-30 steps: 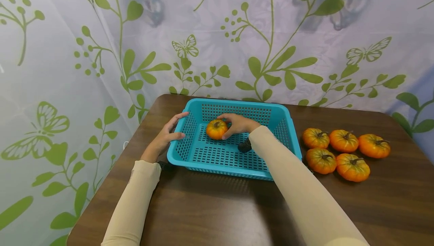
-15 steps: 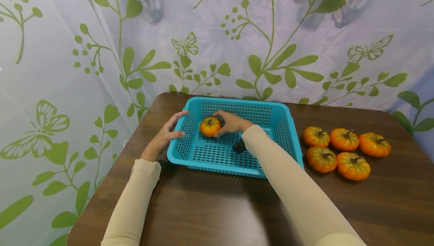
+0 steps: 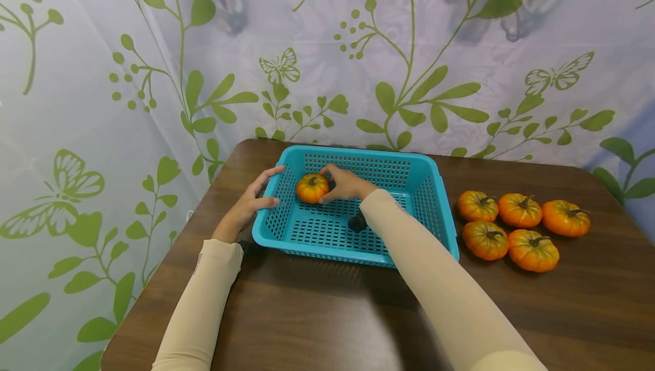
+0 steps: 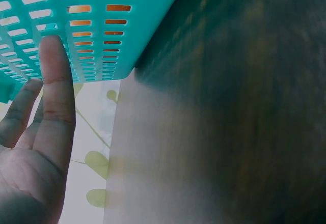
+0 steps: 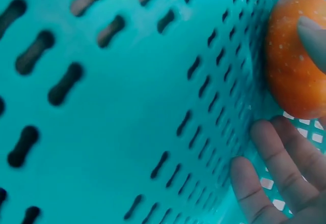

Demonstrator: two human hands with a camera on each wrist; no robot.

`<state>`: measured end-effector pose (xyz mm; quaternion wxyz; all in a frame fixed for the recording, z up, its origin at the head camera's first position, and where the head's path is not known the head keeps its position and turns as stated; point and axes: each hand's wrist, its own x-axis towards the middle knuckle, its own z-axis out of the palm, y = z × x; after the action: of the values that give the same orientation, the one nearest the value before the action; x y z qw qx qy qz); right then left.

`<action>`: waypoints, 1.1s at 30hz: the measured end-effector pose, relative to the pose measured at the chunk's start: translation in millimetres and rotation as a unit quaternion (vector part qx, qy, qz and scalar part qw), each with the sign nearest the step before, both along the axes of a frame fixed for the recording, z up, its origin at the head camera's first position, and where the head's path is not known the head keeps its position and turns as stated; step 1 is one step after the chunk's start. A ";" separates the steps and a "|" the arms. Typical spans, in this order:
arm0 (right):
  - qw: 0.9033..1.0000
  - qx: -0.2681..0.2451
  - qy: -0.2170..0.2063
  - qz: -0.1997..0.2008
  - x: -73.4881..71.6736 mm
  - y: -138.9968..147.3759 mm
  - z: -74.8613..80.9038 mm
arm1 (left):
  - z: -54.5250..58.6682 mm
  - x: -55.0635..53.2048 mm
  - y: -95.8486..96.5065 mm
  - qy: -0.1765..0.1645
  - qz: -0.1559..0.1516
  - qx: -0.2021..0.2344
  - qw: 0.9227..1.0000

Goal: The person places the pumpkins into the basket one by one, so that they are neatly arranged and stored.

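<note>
In the head view, my right hand [image 3: 344, 182] is inside a turquoise basket [image 3: 338, 262], gripping a small orange pumpkin [image 3: 312, 189] near the basket's left end. The right wrist view shows the thumb [image 5: 311, 38] against the pumpkin's side, close over the perforated basket floor, with other fingers [image 5: 277, 163] spread below it. My left hand [image 3: 251, 206] is at the basket's left rim. Its fingers stay fairly straight, and in the left wrist view one fingertip [image 4: 53, 56] touches the slotted outer wall [image 4: 102, 10]. Orange shows through those slots.
Several more orange pumpkins [image 3: 532, 250] stand grouped on the brown wooden table [image 3: 317, 325], right of the basket. Behind the table hangs a pale curtain [image 3: 327, 41] printed with green leaves and butterflies. A dark wrist device [image 3: 357, 222] sits under the right wrist.
My right hand has moved left and slightly back inside the basket, taking the pumpkin closer to the left wall. The left hand keeps its place at the rim.
</note>
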<state>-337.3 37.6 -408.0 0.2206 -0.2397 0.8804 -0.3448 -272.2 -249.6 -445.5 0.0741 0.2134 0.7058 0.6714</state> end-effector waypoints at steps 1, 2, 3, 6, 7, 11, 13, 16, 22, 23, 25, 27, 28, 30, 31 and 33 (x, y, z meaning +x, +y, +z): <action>1.000 -0.002 0.001 0.001 -0.5 -0.4 -0.5 | 0.2 0.2 -0.2 0.000 0.001 0.000 1.000; 1.000 -0.002 0.002 0.003 -1.2 -0.9 -1.2 | 0.4 0.5 -0.3 0.000 0.001 -0.001 1.000; 1.000 -0.002 0.004 0.005 -2.0 -1.4 -2.0 | 0.6 0.8 -0.5 0.000 0.002 -0.001 1.000; 1.000 0.002 0.013 0.012 -3.3 -2.9 -2.7 | 1.0 1.5 -1.1 0.000 0.005 -0.001 1.000; 1.000 0.004 0.015 0.014 -3.4 -3.4 -2.7 | 1.0 1.7 -1.3 0.000 0.005 -0.001 1.000; 1.000 0.011 0.019 0.018 -2.7 -4.1 -1.7 | 0.8 1.8 -1.8 0.001 0.006 -0.001 1.000; 1.000 0.012 0.015 0.017 -2.2 -3.6 -1.3 | 0.1 1.4 -1.8 0.003 0.005 -0.001 1.000; 1.000 0.009 0.006 0.015 -1.9 -1.9 -0.6 | -0.3 1.4 -1.3 0.003 0.004 -0.001 1.000; 1.000 -0.017 -0.018 0.011 -2.2 5.4 3.0 | -1.9 0.8 0.0 -0.001 0.000 0.003 1.000; 0.999 -0.023 -0.023 0.010 -2.3 6.9 3.9 | -2.4 0.5 0.0 -0.002 0.000 0.003 1.000; 0.999 -0.039 -0.037 0.007 -2.7 10.0 6.4 | -2.4 0.8 0.5 -0.002 -0.002 0.004 1.000; 0.998 -0.050 -0.047 0.002 -3.3 12.8 9.1 | -2.3 0.7 0.9 -0.004 -0.003 0.006 1.000; 0.997 -0.055 -0.051 -0.001 -3.6 14.2 10.6 | -2.2 0.6 1.0 -0.006 -0.002 0.007 1.000; 0.996 -0.063 -0.057 -0.005 -3.6 16.8 14.2 | -1.8 0.4 1.5 -0.008 -0.003 0.008 1.000; 0.996 -0.065 -0.058 -0.005 -3.6 17.9 16.0 | -2.0 0.0 1.3 -0.009 -0.002 0.007 1.000; 0.996 -0.067 -0.055 -0.004 -3.7 19.8 19.2 | -2.2 -0.8 1.3 -0.009 0.000 0.004 1.000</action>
<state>-341.0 57.4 -388.8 0.2508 -0.2314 0.8425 -0.4168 -273.0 -248.3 -447.7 0.0799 0.2075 0.7021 0.6765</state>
